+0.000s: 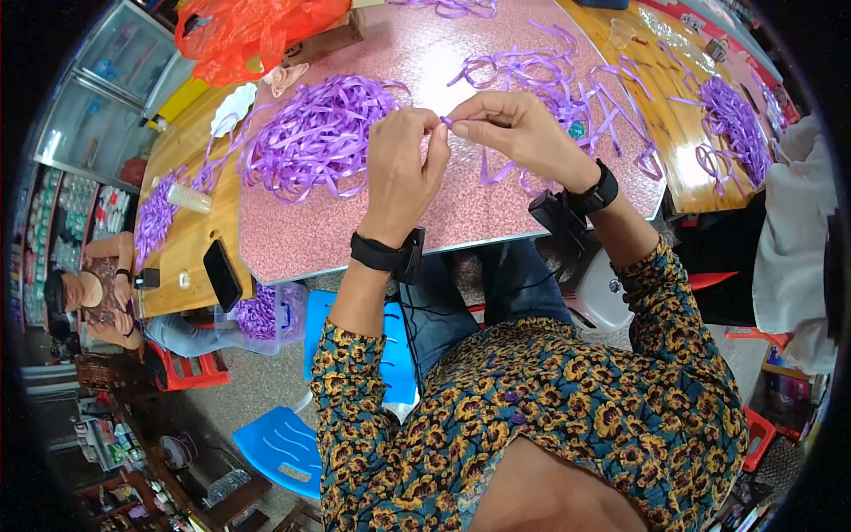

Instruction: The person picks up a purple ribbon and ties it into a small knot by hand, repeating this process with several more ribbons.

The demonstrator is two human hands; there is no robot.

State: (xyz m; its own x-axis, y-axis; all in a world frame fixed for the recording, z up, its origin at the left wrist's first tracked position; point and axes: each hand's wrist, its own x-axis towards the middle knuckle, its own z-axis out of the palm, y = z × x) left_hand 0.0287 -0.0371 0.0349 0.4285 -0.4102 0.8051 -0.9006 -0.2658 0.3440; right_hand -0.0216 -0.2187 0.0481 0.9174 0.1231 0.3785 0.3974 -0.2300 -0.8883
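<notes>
One bit of glossy purple ribbon [446, 121] sits right between my left hand [399, 168] and my right hand [523, 133], equally near both, long axis hidden; my fingers [463, 130] pinch it from either side. Off left, a tangled purple ribbon heap [310, 142] rests on the pink speckled table [346, 238].

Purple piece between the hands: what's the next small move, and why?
Probably a gentle tug on the purple piece to test it: the left hand and right hand pinch it together above the pink table, and whether it is knotted is too small to tell.
</notes>
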